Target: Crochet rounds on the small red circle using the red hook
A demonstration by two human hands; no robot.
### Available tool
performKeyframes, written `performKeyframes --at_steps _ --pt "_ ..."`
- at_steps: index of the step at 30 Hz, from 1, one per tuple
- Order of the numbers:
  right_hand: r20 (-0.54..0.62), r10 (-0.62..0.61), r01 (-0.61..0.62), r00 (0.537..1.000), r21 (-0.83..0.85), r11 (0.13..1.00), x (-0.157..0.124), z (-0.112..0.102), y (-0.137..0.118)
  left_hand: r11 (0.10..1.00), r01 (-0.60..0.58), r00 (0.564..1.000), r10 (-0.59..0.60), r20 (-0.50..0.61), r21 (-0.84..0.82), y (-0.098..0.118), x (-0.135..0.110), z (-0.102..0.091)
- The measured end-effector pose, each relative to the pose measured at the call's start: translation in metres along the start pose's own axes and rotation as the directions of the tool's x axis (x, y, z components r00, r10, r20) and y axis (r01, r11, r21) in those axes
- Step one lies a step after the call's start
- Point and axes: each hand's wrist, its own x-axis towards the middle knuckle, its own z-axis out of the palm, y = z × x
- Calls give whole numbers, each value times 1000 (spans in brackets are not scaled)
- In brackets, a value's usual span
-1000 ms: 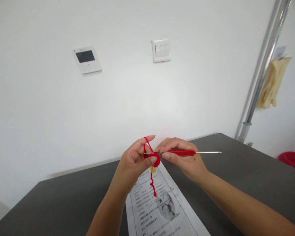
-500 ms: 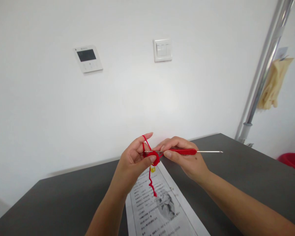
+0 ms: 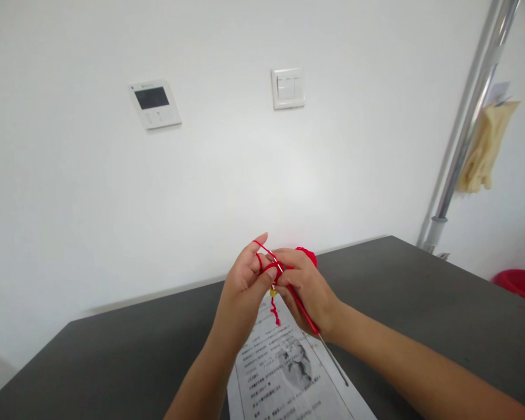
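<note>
My left hand (image 3: pixel 249 277) pinches a small red crochet piece (image 3: pixel 270 270), and red yarn loops over its raised index finger. A yellow stitch marker (image 3: pixel 273 291) hangs below the piece beside a loose red yarn tail (image 3: pixel 275 312). My right hand (image 3: pixel 308 286) is closed around a crochet hook (image 3: pixel 305 312) with a red handle and metal ends. The hook slants, its upper tip at the yarn by the crochet piece and its other end pointing down towards me. Behind the right hand shows part of a red yarn ball (image 3: pixel 308 254).
A printed sheet (image 3: pixel 266 385) lies under the hands on the dark grey table (image 3: pixel 135 350). The white wall behind carries an intercom panel (image 3: pixel 155 105) and a light switch (image 3: pixel 287 88). To the right are a metal pole (image 3: pixel 457 157), hanging yellowish gloves (image 3: pixel 485 149) and a red basin (image 3: pixel 518 283).
My right hand has moved left, close against the left hand. The hook has swung from level to a steep slant. The red yarn ball now shows behind the right hand.
</note>
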Motion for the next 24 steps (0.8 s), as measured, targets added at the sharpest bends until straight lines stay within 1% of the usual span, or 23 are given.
performKeyframes --at_steps 2,4,6,7,8,9,10,12,14,16,18,19,21,23,24 --pt "-74 -1 0 997 -24 1000 4 -4 -5 984 99 992 -87 88 -145 3 4 -4" --pt "-102 11 -12 995 -2 1000 10 -12 -12 951 202 968 -157 197 -235 7 6 -9" --pt "-40 11 -8 999 72 997 18 -21 -20 920 281 931 -192 311 -273 10 6 -14" --pt "-28 2 1 1000 112 994 21 -25 -23 910 303 915 -194 354 -283 11 6 -16" --pt "-17 14 -12 1000 134 991 23 -29 -25 906 313 904 -191 382 -287 12 5 -17" --pt "-17 35 -32 999 151 988 25 -31 -27 907 307 904 -183 386 -287 13 5 -17" --pt "-24 63 -58 998 161 985 26 -32 -28 915 288 911 -172 374 -282 14 4 -18" --pt "-44 134 -124 990 177 976 25 -32 -30 944 222 940 -140 313 -245 14 2 -17" --pt "-62 213 -197 975 198 960 22 -28 -30 976 120 970 -76 233 -182 13 0 -15" --pt "-65 251 -235 966 195 952 19 -22 -28 994 12 987 6 160 -108 10 -3 -11" --pt "-74 203 -192 976 135 972 15 -14 -25 997 -72 994 75 77 -38 5 -6 -5" --pt "-81 147 -140 986 86 986 13 -11 -24 994 -104 994 105 19 -9 3 -8 -1" --pt "-128 69 -69 989 0 998 9 -4 -19 992 -123 991 124 -57 17 0 -9 6" --pt "-140 29 -39 990 -68 997 6 0 -16 994 -91 995 88 -41 -56 -1 -8 9" --pt "-129 13 -25 992 -96 995 5 1 -16 992 -53 999 52 -6 -111 0 -6 9"
